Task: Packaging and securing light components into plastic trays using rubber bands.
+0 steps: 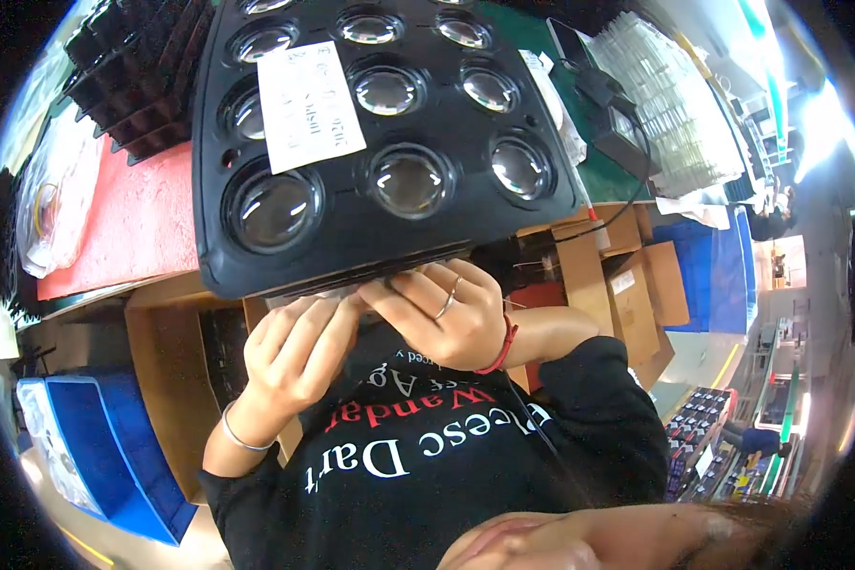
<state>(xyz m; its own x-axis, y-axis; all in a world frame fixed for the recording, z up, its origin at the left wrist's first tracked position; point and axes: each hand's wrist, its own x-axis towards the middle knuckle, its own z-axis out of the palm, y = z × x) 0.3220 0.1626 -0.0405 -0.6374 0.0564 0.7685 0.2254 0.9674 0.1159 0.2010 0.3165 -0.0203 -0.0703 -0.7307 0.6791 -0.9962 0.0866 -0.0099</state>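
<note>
In front of me at the table's near edge stands a black tray (342, 152) with rows of round clear lenses (411, 180) in its pockets. A white paper label (311, 106) with handwriting lies on top of the tray. My left hand (299, 350), with a silver bangle at the wrist, is closed just below the tray's near edge. Beside it my right hand (444, 312), wearing a ring and a red cord bracelet, is closed too. The fingertips of both hands meet close under the edge. What they pinch is hidden, though a little pale, clear material shows by the left fingers.
Stacked black trays (138, 71) and a clear plastic bag (62, 195) rest on a pink surface (147, 214) at left. Stacked clear trays (670, 109) and a black device (617, 123) with a cable lie right. Cardboard boxes (641, 285) and blue bins (114, 456) stand lower down.
</note>
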